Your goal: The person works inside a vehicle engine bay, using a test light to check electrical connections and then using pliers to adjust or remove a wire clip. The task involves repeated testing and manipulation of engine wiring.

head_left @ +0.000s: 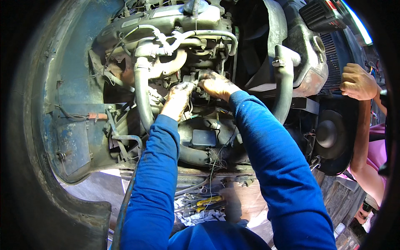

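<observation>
My two forearms in blue sleeves reach into an engine bay. My left hand (179, 98) is closed at a small grey metal part (188, 78) low on the engine, its fingertips partly hidden. Just right of it, my right hand (216, 85), with darkened fingers, is also closed at that area; what exactly it holds is hidden. Above both hands are the engine's top cover (162, 18) and branching hoses (154, 50). A thick hose (143, 96) runs down to the left of my hands, and thin wires hang below them.
Another person's hand (358, 81) and pink-clad body (375, 146) are at the right. A ribbed hose (283, 89) descends beside a metal shroud (268, 25). Tools with yellow handles (208, 202) lie below the front edge. A lit lamp (356, 21) is at top right. Blue bodywork (71, 137) borders the left.
</observation>
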`<state>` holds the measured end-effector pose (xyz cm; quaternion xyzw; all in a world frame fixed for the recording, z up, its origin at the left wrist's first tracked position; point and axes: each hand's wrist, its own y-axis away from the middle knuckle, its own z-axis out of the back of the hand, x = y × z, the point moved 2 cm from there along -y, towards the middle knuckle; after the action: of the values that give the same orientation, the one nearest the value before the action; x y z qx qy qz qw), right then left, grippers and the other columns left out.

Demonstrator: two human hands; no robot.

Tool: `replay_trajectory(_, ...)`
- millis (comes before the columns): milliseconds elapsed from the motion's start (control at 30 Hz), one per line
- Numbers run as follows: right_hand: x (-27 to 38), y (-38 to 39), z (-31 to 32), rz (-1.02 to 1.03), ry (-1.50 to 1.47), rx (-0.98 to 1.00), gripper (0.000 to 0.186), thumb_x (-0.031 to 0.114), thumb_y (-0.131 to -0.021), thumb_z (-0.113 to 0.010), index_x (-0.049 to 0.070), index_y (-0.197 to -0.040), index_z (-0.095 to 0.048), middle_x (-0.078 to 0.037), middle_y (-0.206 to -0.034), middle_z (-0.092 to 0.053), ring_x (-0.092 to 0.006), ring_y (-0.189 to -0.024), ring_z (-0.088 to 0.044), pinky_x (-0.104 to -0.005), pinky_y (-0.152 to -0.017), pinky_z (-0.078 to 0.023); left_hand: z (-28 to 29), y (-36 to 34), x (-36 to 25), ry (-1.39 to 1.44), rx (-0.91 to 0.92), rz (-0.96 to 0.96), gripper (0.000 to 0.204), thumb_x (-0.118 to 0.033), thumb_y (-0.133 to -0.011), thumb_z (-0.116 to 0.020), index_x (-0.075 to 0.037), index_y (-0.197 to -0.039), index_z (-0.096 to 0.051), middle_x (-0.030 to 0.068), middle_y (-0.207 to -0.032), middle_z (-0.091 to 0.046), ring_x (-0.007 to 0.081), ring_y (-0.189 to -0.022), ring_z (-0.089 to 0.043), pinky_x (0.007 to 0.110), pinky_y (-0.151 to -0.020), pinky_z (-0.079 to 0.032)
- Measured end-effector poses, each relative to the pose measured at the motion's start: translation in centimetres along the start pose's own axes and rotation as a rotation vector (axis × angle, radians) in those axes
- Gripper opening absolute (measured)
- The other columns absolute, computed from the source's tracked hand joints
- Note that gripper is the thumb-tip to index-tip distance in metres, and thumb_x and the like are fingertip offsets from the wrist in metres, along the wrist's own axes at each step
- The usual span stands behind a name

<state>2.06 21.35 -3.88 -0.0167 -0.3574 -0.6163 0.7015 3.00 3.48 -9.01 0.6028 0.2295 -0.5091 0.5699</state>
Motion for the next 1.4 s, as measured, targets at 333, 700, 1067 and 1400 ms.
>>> replay_trajectory(333,-0.7,-0.7,-0.7,-0.036,-0.056,0.026,0.044,0.031,-0.096,-0.043,0.005,-0.124,-0.067,-0.02,-0.136,-0.06,-0.0378,-0.128,-0.054,-0.043,-0.112,-0.04,-0.1,0.9,-1.5,-0.059,-0.105,0.022,0.051,-0.032,-0.097,-0.065,0.005,-0.131,-0.061,0.0185,-0.133,-0.064,0.0251,-0.125,-0.059,0.032,-0.106,-0.043)
replay_trajectory(700,0.0,-1.0,1.2,0.143,-0.074,-0.309,0.03,0.015,-0.098,-0.047,0.003,-0.116,-0.069,-0.02,-0.118,-0.066,-0.0351,-0.112,-0.062,-0.0396,-0.098,-0.048,0.2,-0.4,0.8,-0.078,-0.137,-0.029,0.034,-0.03,-0.099,-0.059,0.001,-0.11,-0.069,0.0165,-0.107,-0.072,0.0267,-0.098,-0.065,0.035,-0.09,-0.048)
replay_trajectory(1067,10.6,16.2,6.5,0.169,-0.936,-0.294,0.025,0.014,-0.097,-0.063,-0.001,-0.117,-0.062,-0.011,-0.091,-0.069,-0.0192,-0.075,-0.067,-0.0334,-0.063,-0.054,1.2,-1.4,1.5,0.059,0.008,0.105,0.027,-0.018,-0.098,-0.061,0.002,-0.115,-0.068,0.0097,-0.099,-0.073,0.0179,-0.086,-0.066,0.029,-0.077,-0.051)
replay_trajectory(1400,10.5,34.0,-7.2,0.195,-0.199,0.21,0.026,0.0,-0.087,-0.057,0.002,-0.113,-0.059,-0.02,-0.089,-0.064,-0.0364,-0.074,-0.067,-0.0453,-0.06,-0.053,-0.3,-2.2,2.6,-0.425,-0.219,0.029,0.018,-0.015,-0.085,-0.074,-0.007,-0.1,-0.076,0.0033,-0.089,-0.075,0.0122,-0.071,-0.062,0.03,-0.065,-0.049)
